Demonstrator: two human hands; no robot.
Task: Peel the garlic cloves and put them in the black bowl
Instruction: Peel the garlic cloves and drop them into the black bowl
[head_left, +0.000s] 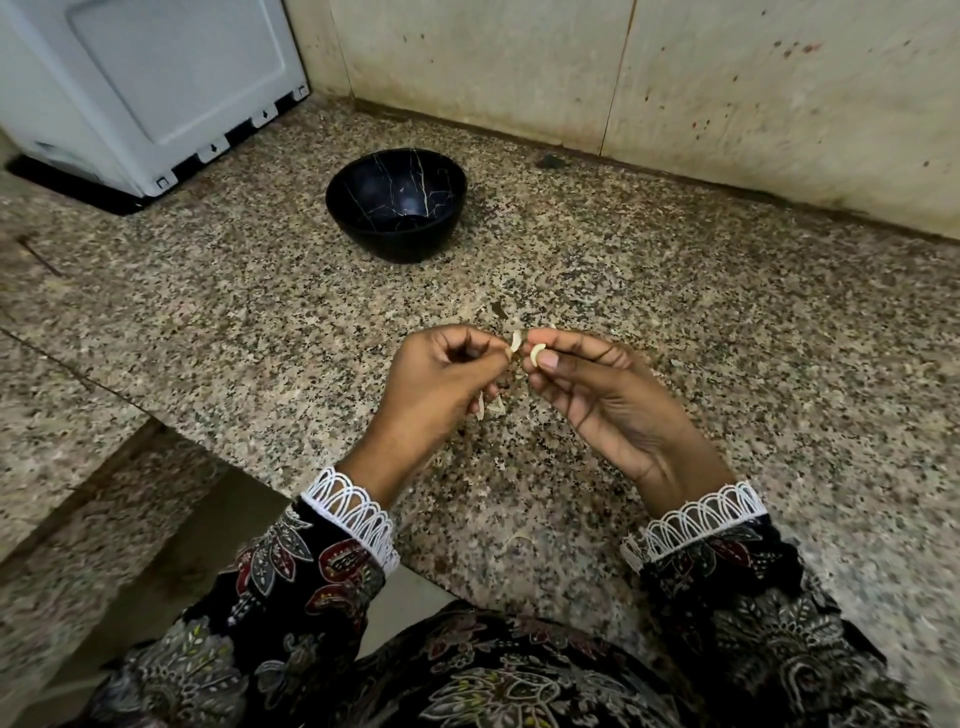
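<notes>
A garlic clove (536, 353) is pinched in the right hand (613, 400), its skin (515, 342) is pinched by the left hand (436, 384), and the black bowl (397, 203) is set well beyond both on the desk (727, 338).

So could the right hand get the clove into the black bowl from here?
Probably yes: the right hand pinches the clove, and only bare counter lies between it and the open black bowl.
</notes>
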